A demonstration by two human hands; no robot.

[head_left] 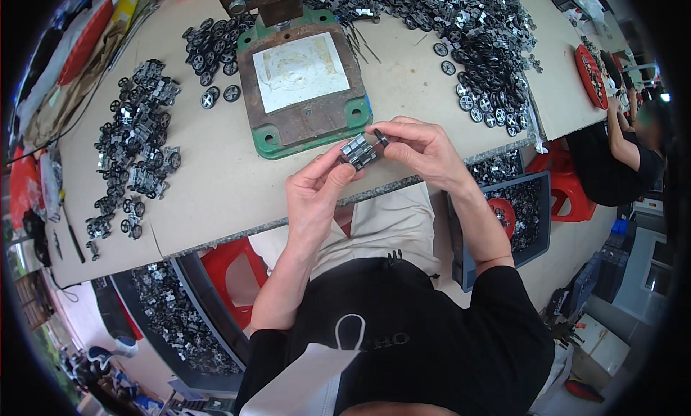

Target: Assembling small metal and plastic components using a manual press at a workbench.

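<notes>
In front of the green-edged press base, my left hand (313, 196) is closed, pinching a small silver-and-black toy car chassis (358, 151) between thumb and fingers. My right hand (428, 153) is closed too, with a small black wheel (381, 137) between its thumb and index finger. The wheel is held up at the right end of the chassis, where a thin axle seems to stick out. Whether the wheel touches the axle, I cannot tell. Another dark wheel shows partly by my left fingertips at the chassis's other end.
The press base (306, 124) carries a white sheet (301, 72). Assembled wheeled chassis (147, 121) are heaped at left; loose wheels (216, 49) lie beside the press, more wheels (482, 92) and chassis parts at right. Parts bins (543, 222) flank me. At far right a person (619, 142) sits.
</notes>
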